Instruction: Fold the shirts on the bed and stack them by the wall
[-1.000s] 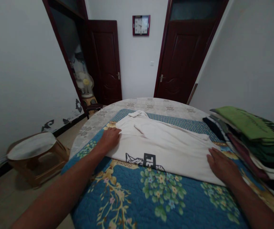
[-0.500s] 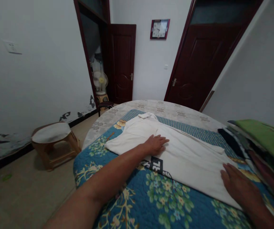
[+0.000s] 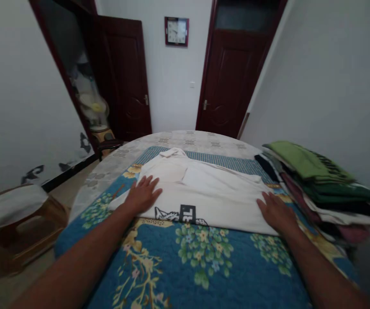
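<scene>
A white shirt lies folded lengthwise across a blue floral quilted cloth, its collar at the far side and a black print along the near edge. My left hand rests with spread fingers on the shirt's left part, beside the print. On the right end of the shirt lies my right hand, palm down and fingers apart. Neither hand grips anything.
A stack of folded clothes, green on top, sits at the right. The round table carries a patterned cover. At the left stands a stool; a fan is in the doorway.
My left hand has moved left across the shirt, uncovering more of the black print. My right hand is still at the shirt's right end. The view has turned to the right.
</scene>
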`<state>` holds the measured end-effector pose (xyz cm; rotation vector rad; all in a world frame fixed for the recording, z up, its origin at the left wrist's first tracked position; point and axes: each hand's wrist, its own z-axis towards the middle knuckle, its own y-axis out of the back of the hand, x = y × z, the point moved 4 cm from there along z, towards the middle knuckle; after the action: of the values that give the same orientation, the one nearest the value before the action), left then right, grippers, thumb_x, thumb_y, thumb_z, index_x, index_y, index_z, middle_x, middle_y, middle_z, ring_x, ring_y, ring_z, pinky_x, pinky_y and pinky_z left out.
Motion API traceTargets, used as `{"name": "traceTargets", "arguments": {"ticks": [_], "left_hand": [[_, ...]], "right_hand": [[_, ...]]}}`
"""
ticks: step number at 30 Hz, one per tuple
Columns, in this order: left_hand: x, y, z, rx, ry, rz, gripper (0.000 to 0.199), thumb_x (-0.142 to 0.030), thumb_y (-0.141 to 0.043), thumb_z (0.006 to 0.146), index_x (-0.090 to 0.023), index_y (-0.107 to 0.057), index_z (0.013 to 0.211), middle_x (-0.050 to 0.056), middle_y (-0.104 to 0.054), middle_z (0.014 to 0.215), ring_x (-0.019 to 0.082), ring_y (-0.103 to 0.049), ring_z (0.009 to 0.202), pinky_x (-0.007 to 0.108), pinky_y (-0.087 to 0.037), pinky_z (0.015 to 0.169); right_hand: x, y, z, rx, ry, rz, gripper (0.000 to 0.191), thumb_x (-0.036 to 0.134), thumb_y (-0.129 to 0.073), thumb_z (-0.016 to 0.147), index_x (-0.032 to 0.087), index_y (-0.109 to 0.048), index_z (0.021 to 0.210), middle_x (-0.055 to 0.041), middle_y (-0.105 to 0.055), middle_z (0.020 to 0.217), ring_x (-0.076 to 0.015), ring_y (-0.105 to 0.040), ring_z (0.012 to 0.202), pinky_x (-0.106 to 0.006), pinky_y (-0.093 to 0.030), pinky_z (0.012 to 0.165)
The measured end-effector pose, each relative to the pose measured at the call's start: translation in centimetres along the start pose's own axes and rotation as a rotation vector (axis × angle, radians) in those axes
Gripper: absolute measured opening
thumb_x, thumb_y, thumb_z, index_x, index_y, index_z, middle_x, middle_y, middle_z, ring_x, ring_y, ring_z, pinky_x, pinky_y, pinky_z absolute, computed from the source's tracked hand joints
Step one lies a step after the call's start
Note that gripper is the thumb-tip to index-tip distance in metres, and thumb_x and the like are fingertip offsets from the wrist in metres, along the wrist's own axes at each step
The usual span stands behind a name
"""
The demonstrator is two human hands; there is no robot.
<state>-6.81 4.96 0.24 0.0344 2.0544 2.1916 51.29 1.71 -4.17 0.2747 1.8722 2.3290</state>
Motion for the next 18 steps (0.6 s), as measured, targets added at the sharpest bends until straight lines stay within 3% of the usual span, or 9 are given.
{"name": "traceTargets", "arguments": {"ticks": [4, 8, 11, 14, 18], "left_hand": [[1.6, -0.3, 0.4, 0.003, 0.052, 0.04, 0.073, -0.063, -0.028, 0.109, -0.028, -0.039, 0.173, 0.014, -0.03, 0.182, 0.043, -0.026, 0.167, 0.076, -0.025, 0.127], [1.4, 0.1, 1.3, -0.037, 0.044, 0.095, 0.073, -0.061, -0.031, 0.108, -0.025, -0.044, 0.17, 0.017, -0.037, 0.178, 0.046, -0.029, 0.165, 0.082, -0.021, 0.125], [-0.8, 0.7, 2.8, -0.055, -0.092, 0.104, 0.069, -0.055, -0.035, 0.108, -0.026, -0.046, 0.169, 0.014, -0.042, 0.176, 0.043, -0.029, 0.166, 0.075, -0.025, 0.128], [-4.2, 1.2, 4.8, -0.022, -0.221, 0.093, 0.065, -0.052, -0.037, 0.109, -0.028, -0.048, 0.168, 0.011, -0.042, 0.177, 0.04, -0.031, 0.165, 0.068, -0.029, 0.129], [-8.0, 0.8, 6.9, 0.031, -0.282, 0.043, 0.063, -0.05, -0.035, 0.11, -0.025, -0.051, 0.166, 0.012, -0.043, 0.176, 0.039, -0.035, 0.163, 0.064, -0.034, 0.127]], "right_hand": [[1.0, 1.6, -0.5, 0.078, -0.113, -0.009, 0.075, 0.058, -0.022, 0.111, 0.015, -0.043, 0.169, -0.0169, -0.037, 0.177, -0.0407, -0.036, 0.162, -0.074, -0.029, 0.126], [1.9, 3.0, -0.9, -0.017, -0.089, -0.031, 0.067, 0.051, -0.032, 0.111, 0.013, -0.049, 0.165, -0.0189, -0.04, 0.175, -0.0407, -0.033, 0.163, -0.071, -0.027, 0.128], [3.2, 3.7, -0.8, -0.1, 0.072, -0.046, 0.057, 0.04, -0.039, 0.11, 0.015, -0.056, 0.159, -0.0163, -0.045, 0.173, -0.0349, -0.032, 0.164, -0.062, -0.022, 0.133], [4.5, 4.4, 0.2, -0.114, 0.183, -0.007, 0.052, 0.033, -0.039, 0.11, 0.016, -0.062, 0.153, -0.0144, -0.053, 0.167, -0.0307, -0.037, 0.161, -0.052, -0.025, 0.133], [4.9, 5.9, 3.3, -0.122, 0.103, 0.052, 0.046, 0.031, -0.04, 0.11, 0.014, -0.072, 0.139, -0.0174, -0.067, 0.15, -0.0291, -0.056, 0.145, -0.042, -0.037, 0.125]]}}
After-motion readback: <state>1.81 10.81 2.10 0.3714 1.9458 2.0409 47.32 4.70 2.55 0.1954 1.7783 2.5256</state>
